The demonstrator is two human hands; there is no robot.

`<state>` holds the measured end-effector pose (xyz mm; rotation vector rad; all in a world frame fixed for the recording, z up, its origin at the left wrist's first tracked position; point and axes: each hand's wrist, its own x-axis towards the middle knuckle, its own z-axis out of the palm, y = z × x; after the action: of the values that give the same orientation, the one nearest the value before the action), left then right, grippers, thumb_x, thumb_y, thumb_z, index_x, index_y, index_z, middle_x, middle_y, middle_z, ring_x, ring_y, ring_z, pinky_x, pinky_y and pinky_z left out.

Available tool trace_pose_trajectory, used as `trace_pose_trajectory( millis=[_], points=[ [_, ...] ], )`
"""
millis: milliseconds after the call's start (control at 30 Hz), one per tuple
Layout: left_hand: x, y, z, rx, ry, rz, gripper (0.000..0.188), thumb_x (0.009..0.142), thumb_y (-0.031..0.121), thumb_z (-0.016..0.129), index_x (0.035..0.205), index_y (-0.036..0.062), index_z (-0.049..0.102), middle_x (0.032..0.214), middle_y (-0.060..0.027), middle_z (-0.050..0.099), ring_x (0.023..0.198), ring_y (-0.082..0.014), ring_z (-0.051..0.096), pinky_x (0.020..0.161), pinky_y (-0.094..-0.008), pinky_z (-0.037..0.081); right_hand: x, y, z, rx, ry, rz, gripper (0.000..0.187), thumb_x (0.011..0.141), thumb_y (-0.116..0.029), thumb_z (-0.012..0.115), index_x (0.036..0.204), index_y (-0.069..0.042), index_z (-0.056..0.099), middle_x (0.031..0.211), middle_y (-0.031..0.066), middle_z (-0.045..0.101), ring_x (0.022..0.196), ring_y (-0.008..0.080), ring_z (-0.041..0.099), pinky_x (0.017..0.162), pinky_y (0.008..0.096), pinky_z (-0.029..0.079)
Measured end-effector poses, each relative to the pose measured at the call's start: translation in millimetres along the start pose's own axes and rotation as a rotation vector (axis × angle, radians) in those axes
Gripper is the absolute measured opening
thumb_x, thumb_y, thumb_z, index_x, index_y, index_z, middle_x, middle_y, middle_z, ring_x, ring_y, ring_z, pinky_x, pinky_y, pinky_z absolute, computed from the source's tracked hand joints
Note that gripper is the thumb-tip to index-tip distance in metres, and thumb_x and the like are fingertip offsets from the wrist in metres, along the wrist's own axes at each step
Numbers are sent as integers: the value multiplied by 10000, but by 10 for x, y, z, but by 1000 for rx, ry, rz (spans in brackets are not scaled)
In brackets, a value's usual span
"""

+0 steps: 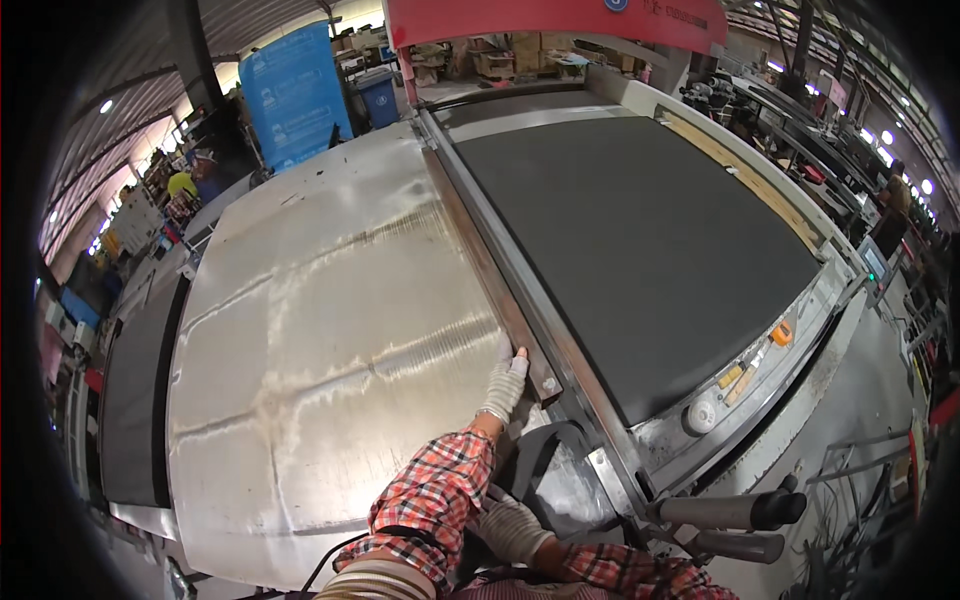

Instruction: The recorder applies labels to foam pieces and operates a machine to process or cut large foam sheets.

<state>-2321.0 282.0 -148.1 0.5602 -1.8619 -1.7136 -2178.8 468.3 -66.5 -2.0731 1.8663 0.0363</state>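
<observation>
My left hand (505, 383), in a pale knitted glove with bare fingertips, lies with fingers stretched on the large metal plate (330, 300). Its fingertips touch the side of a long rust-brown bar (480, 255), near the bar's close end. Lower down, my right hand (512, 530), gloved the same way, is at the plate's front edge. My left sleeve covers part of its fingers, so what they hold, if anything, does not show. Just beyond it a dark, flexible sheet (540, 450) curves up beside the bar's end.
Right of the bar, a steel rail (520, 265) borders a black flat bed (640, 250). On the bed's front ledge lie an orange tape measure (781, 334), a yellow-handled tool (731, 377) and a round pale disc (700, 416). Grey cylindrical handles (725, 512) stick out at front right. A red beam (560, 22) spans the back.
</observation>
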Motion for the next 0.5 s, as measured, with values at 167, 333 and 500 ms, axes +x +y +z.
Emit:
trace_pose_trajectory(
  millis=[167,333,500],
  points=[
    [-75,-99,-111,9,19,-89,621,919,299,452,1400,-14,215,1416,-188,316,1324,-276,278,1068,-275,201,-24,-117,-38,-69,46,-7,354,877,-230,405,1185,-123,544,1213,84,543,1192,239,443,1088,436,198],
    [-167,274,-95,175,-36,-81,637,904,365,454,1381,-11,263,1362,-201,390,1279,-312,350,1055,-318,244,-71,-127,216,-46,250,30,295,833,-203,444,1073,-128,600,1142,58,577,1135,224,474,1075,412,217],
    [-891,589,-471,-63,-306,-293,720,892,483,488,1390,7,279,1271,-38,446,1115,-155,421,978,-294,317,-154,2,49,-186,-5,-16,169,748,-144,514,808,-77,656,844,101,620,810,234,587,754,362,423]
  ],
)
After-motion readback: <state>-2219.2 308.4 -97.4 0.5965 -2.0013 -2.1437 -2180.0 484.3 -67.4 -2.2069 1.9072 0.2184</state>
